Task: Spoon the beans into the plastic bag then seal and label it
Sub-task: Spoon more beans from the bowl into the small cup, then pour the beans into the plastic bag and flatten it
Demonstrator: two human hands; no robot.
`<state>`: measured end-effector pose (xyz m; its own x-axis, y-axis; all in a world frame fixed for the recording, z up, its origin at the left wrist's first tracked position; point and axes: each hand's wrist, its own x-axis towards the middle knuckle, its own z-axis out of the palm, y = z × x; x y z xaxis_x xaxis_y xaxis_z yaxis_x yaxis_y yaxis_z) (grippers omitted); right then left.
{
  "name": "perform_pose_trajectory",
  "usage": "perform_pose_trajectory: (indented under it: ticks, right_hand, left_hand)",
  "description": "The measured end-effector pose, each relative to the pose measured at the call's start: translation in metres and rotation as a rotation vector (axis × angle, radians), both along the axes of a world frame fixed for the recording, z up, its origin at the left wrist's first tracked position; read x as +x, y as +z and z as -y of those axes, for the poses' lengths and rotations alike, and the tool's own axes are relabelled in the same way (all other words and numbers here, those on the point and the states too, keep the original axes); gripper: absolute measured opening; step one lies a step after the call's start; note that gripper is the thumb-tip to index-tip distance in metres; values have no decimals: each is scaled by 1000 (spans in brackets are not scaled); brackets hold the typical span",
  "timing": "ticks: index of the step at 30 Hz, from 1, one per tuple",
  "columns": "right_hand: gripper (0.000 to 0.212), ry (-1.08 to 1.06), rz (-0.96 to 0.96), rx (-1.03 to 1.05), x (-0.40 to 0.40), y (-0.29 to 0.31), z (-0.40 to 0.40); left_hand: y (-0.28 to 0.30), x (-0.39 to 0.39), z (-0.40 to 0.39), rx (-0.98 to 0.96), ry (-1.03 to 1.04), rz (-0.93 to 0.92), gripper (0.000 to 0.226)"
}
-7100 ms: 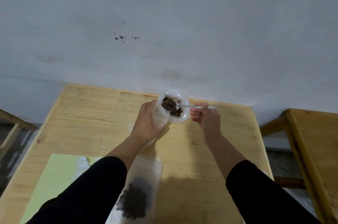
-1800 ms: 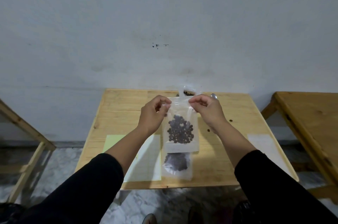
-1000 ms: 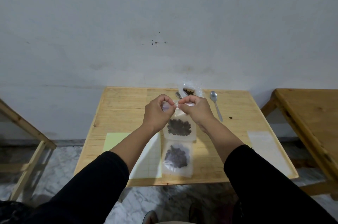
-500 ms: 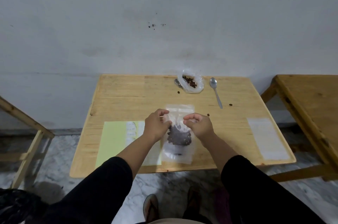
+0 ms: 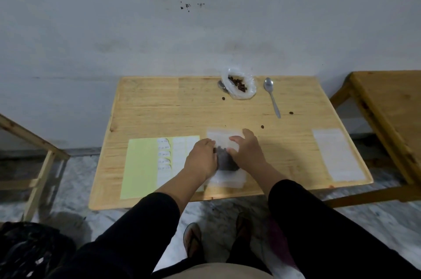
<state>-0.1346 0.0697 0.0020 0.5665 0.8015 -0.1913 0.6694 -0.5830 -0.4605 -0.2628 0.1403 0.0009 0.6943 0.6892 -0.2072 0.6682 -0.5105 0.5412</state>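
Head view. The plastic bag [image 5: 224,142] lay flat on the table [image 5: 159,114], near its front edge, with a dark heap of beans [image 5: 225,161] showing through it between the two hands. The left hand [image 5: 201,159] rested on the bag's left side, fingers curled down onto the film. The right hand [image 5: 247,152] covered the bag's right side, fingers bent and pressed against its upper part (whether thumb and finger pinched the closure strip could not be told from this angle).

Filling appeared complete: the spoon [image 5: 271,96] lay unheld at the back of the table, just beside the open bag of loose beans [image 5: 239,83]. A few stray beans [image 5: 262,126] lay scattered on the wood.

Sealing was judged to be the step in hand; the strip was probably being pressed shut, but the blur left that uncertain.

Labelling remained. The label sheet [image 5: 164,157] lay just left of the bag, its written labels unpeeled, and no label was visible on the bag.
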Motion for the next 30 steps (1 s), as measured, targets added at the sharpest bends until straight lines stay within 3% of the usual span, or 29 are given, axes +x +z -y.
perform_pose_trajectory:
  ticks: [8,14,23,30]
  right_hand:
    - [48,213,201,-8,-7,11,5]
    - [47,226,350,20,18,42,18]
    - [48,-64,356,16,109,67,83]
    - [59,-182,347,-124,180,44,150]
  left_hand:
    - [10,17,-8,310,-129,-72,42]
    - [39,60,-6,550,-190,39,39]
    - [55,159,44,466,-352,193,41]
    - [22,230,95,430,-459,104,31]
